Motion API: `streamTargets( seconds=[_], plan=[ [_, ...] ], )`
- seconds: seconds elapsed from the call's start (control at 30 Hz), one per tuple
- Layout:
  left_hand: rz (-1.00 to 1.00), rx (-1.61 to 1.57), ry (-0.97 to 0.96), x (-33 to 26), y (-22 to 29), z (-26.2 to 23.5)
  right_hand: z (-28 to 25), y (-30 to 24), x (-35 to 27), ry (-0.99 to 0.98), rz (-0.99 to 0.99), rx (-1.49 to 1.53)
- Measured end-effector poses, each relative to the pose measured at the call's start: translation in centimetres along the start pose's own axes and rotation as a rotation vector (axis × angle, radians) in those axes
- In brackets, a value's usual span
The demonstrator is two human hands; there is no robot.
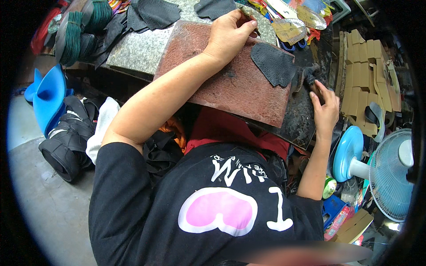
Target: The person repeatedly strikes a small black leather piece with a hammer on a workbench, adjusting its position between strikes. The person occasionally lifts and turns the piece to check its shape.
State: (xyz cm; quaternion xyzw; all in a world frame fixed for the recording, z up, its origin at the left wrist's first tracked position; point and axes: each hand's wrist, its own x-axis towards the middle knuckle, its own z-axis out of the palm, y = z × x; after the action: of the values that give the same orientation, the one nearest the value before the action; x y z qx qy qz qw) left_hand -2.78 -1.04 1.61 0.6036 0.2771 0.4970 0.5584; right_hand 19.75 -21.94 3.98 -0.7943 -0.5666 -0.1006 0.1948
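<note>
My left hand [227, 36] is closed over the far edge of a reddish-brown board [262, 104]. Its fingers pinch a small greenish-brown thing, mostly hidden, whose kind I cannot make out. Just right of that hand, a cut piece of black textured leather [274, 64] lies flat on the board, its lower edge notched. My right hand [326, 106] is at the dark bench side, right of the board, with thumb and forefinger apart. Its fingertips are close to a dark, worn object [310, 75]; whether they touch it is unclear.
More black leather pieces [153, 14] lie on the speckled stone slab [133, 55]. Spools of green cord [69, 40] stand at the far left. Patterned templates [289, 30] and blue-handled scissors [302, 44] are at the back right. A fan [390, 173] and cardboard boxes [366, 75] flank the right side.
</note>
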Motion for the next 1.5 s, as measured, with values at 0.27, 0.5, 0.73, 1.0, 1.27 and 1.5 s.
streamTargets(
  seconds=[0.27, 0.5, 0.73, 1.0, 1.27, 1.5],
  plan=[
    [-0.037, 0.049, -0.011, -0.5, 0.7, -0.1, 1.6, -6.5, 5.1, 0.071, -0.296, 0.108],
    [0.028, 0.346, -0.117, -0.1, 0.6, -0.3, 4.1, -6.8, 5.7, 0.068, -0.204, 0.350],
    [0.238, 0.475, -0.162, -1.4, 1.2, 1.0, 5.9, -5.4, 4.9, -0.069, 0.123, 1.010],
    [-0.310, -0.076, -0.328, -1.2, 2.3, 0.8, 5.0, -5.9, 4.6, -0.161, 0.134, 1.159],
    [-0.276, -0.186, -0.354, -1.0, 2.0, 0.9, 4.2, -6.4, 4.7, -0.207, 0.072, 1.161],
    [-0.290, -0.086, -0.357, -1.2, 2.6, 1.0, 5.1, -6.9, 4.5, -0.112, 0.159, 1.210]
  ],
)
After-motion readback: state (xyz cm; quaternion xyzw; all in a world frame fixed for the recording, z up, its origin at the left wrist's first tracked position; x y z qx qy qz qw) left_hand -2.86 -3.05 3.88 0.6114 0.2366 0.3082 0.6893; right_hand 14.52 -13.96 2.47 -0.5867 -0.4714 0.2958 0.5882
